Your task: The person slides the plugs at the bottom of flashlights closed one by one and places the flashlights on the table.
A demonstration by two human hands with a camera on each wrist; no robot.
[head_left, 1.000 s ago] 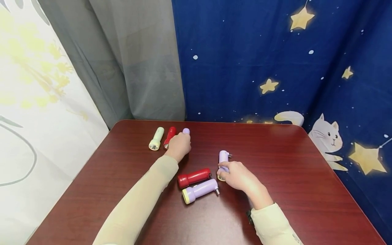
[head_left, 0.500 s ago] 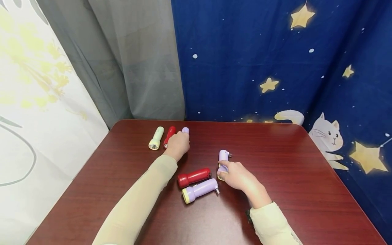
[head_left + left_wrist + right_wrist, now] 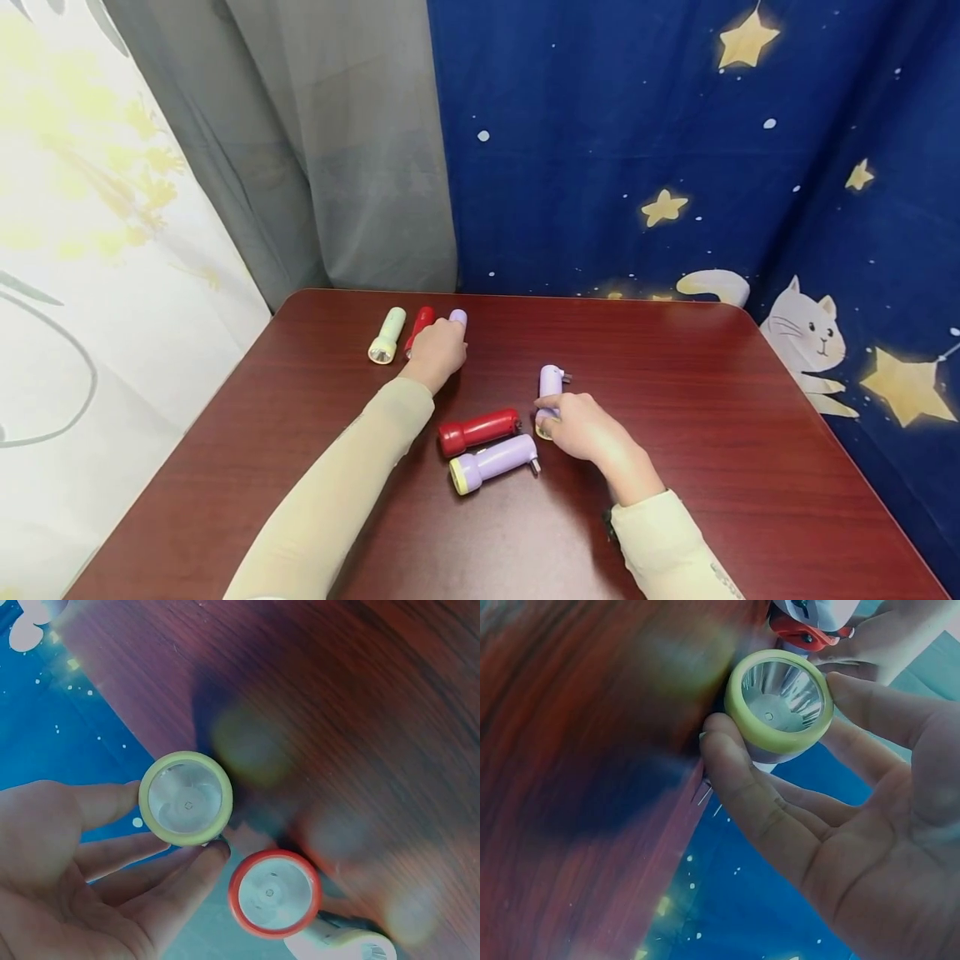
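Clearly, both hands are busy with torches: the left hand [image 3: 437,348] has its fingers closed on the far lilac torch [image 3: 187,799], thumb on one side of the yellow-rimmed head and fingertips on the other. The torch's long axis runs away from the person, its tail poking out just beyond the fingers toward the far edge of the tabletop [image 3: 660,350], and its lens facing back toward the person.

Likewise, the right hand [image 3: 587,427] pinches the right lilac torch [image 3: 551,382] by its head, thumb and fingers on opposite sides of the yellow rim. That torch also lies nearly straight front to back: lens toward the person, tail past the fingers on the far side, metal prongs [image 3: 566,378] sticking out to the right.

Just left of the left fingers lies the far red torch [image 3: 422,322], partly hidden by the hand, and left of that the pale green torch [image 3: 387,335]. Both lenses point nearer, their axes slanting slightly left.

Between the two sets of fingers and nearer the person, the near red torch [image 3: 478,432] and the near lilac torch [image 3: 495,463] lie crosswise, roughly parallel, heads to the left. The red one's tail ends just short of the right fingers.
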